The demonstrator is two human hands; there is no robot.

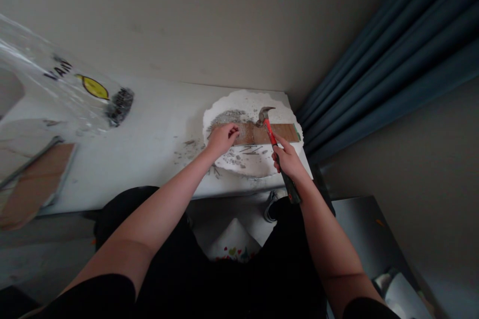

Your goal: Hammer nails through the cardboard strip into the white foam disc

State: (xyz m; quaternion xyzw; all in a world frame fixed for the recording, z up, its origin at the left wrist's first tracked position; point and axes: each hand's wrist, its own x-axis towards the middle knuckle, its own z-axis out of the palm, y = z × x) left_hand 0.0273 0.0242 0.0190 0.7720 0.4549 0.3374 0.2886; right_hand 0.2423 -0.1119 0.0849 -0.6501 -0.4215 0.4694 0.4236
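White surface [149, 144], the landmark. At its left end, a clear plastic bag [63, 89] printed with a yellow mark. At its left front edge, a brown board [35, 187]. Beyond its right end, blue curtain [392, 60] folds. Behind it, a plain beige wall [205, 20].

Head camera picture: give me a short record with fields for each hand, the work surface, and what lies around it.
right hand: grips a hammer by its red and black handle, head resting on the wooden board
left hand: fingers pinched together on the board's left end
under the board: white foam slab with a ragged edge
loose nails: on the slab, near the board
support: white table
far left: clear plastic bag
right: blue curtain
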